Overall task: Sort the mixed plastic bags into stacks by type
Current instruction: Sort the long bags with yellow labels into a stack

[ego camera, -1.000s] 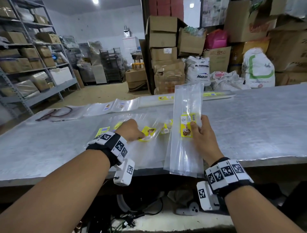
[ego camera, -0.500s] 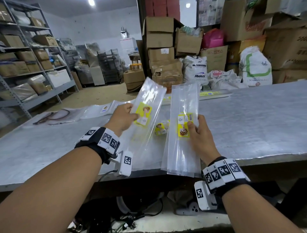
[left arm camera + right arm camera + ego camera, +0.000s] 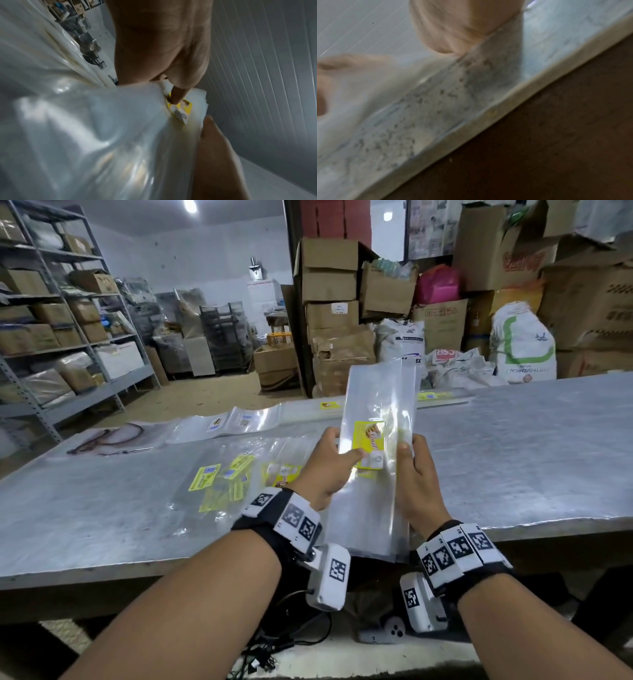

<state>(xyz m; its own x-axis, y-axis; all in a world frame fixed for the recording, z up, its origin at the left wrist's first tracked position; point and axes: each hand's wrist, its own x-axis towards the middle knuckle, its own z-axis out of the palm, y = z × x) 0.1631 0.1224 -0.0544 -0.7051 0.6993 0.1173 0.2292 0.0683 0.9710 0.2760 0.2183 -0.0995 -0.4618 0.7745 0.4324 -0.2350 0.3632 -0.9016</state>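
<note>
Above near table edge: left hand and right hand both pinching bags. Risk: slick film slips, layers mix.

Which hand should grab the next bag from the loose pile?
Left, probably. The left hand is nearest the loose pile; the right hand can hold the gathered bags.

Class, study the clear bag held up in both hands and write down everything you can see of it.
The held bag is a long, narrow sleeve of glossy transparent plastic with a yellow printed label near its middle. It stands nearly upright above the near edge of the metal table, its lower end hanging past that edge. The left hand and right hand pinch its two long sides at label height. More than one layer may be held; I cannot tell.
</note>
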